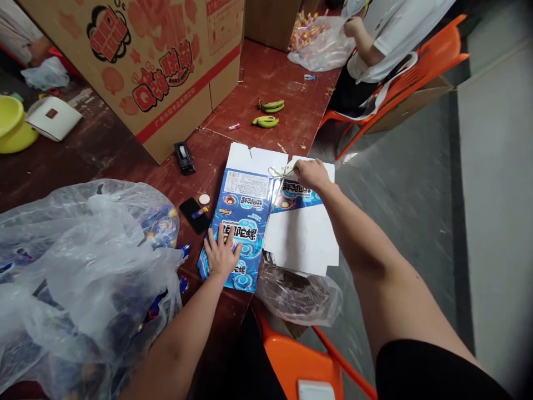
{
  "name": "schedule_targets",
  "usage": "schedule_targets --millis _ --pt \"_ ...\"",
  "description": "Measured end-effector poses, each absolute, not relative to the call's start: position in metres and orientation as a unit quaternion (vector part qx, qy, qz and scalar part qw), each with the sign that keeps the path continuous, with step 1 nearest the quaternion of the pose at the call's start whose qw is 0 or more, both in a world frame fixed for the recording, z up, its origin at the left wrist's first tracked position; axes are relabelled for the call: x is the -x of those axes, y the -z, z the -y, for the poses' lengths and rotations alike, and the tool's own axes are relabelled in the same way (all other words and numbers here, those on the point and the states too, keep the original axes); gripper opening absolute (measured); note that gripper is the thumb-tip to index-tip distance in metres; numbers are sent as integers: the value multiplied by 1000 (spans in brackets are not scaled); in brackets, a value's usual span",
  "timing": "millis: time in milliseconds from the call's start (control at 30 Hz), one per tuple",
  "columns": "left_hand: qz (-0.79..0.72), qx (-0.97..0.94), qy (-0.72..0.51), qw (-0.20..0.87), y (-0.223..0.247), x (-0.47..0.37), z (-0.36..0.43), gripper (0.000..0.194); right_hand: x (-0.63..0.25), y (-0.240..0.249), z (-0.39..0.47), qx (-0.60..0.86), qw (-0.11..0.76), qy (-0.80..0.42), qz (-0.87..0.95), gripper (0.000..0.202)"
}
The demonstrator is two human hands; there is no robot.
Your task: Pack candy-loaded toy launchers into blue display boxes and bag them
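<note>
A blue printed flat carton with a white end flap lies on the dark red table. My left hand rests on its lower part, palm down with the fingers spread. To its right, a stack of folded-flat white and blue cartons overhangs the table edge. A pale string with loops lies across its top end. My right hand is closed at that string, its fingertips partly hidden from view.
A large cardboard box stands at the back left. A clear bag of blue-wrapped items lies left, near a black phone and black stapler-like object. Green bananas lie beyond. Another person sits on an orange chair.
</note>
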State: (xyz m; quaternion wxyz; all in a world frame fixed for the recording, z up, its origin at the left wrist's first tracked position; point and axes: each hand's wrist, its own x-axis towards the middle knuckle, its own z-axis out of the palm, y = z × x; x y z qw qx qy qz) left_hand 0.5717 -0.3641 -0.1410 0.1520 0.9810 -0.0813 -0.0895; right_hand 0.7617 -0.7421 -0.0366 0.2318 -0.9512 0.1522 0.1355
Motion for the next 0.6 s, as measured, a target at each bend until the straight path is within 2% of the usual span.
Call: schedule_targets --millis 200,433,600 --pt "74 -979 94 164 137 -572 365 72 -751 42 726 903 296 -237 -200 35" --pt "79 -978 98 166 137 -573 366 71 -725 36 743 886 385 -147 -213 41" --pt "74 -980 94 158 138 -574 367 72 -733 52 763 906 349 -84 -225 43"
